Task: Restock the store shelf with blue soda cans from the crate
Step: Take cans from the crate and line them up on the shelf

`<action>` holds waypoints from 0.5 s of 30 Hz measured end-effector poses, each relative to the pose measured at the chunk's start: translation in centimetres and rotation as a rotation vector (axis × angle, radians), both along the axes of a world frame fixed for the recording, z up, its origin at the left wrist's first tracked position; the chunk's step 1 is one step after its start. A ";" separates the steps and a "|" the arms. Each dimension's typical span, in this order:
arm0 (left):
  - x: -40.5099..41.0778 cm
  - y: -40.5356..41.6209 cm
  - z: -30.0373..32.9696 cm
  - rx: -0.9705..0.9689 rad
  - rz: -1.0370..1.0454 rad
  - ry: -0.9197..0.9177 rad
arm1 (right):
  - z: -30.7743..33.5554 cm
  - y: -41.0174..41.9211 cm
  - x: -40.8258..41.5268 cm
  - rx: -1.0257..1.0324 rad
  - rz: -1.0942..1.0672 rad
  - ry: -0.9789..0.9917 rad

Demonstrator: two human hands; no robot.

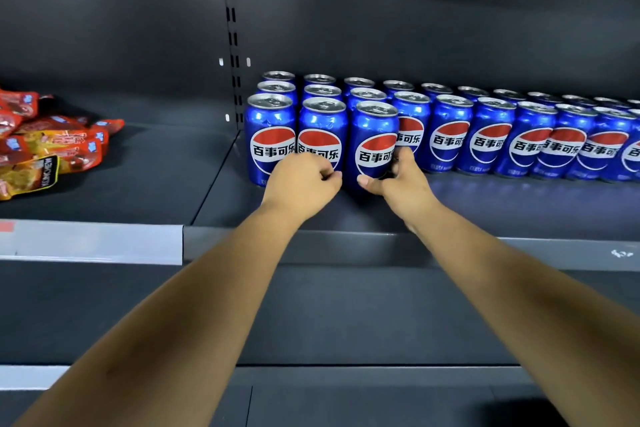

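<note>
Blue cans stand in rows on the dark shelf. The front can, third from the left end, is held low down by the right hand, thumb and fingers curled round its base. At its 9 o'clock, the left hand is clenched before the second can. Red snack packs lie far off at 9 o'clock.

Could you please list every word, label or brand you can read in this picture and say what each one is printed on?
"百事可乐": white band of the round red, white and blue logo on each front-row blue soda can, partly cut off where cans overlap.
Small print low on the cans: too small to read.
Black label with pale letters on a yellow snack packet: turned sideways, too blurred to read.
Red snack packets: print too blurred to read.
</note>
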State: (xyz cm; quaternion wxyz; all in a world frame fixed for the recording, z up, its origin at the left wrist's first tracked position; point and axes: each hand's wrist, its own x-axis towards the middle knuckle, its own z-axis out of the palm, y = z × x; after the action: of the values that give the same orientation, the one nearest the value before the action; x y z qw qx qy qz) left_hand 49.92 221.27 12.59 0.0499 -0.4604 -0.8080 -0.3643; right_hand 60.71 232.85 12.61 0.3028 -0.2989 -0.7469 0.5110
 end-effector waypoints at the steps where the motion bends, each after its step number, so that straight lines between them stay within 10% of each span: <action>1: 0.1 -0.1 0.0 0.000 0.004 -0.005 | 0.0 -0.1 0.1 0.002 0.002 0.002; 15: 6.7 -2.0 1.9 -0.110 -0.081 -0.092 | 2.9 -2.3 7.9 0.212 0.129 -0.298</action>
State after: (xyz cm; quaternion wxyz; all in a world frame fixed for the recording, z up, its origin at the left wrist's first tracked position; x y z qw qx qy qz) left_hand 56.64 219.30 14.45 -0.0277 -0.4775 -0.8090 -0.3418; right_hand 68.59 230.57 15.53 0.1850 -0.2893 -0.8507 0.3979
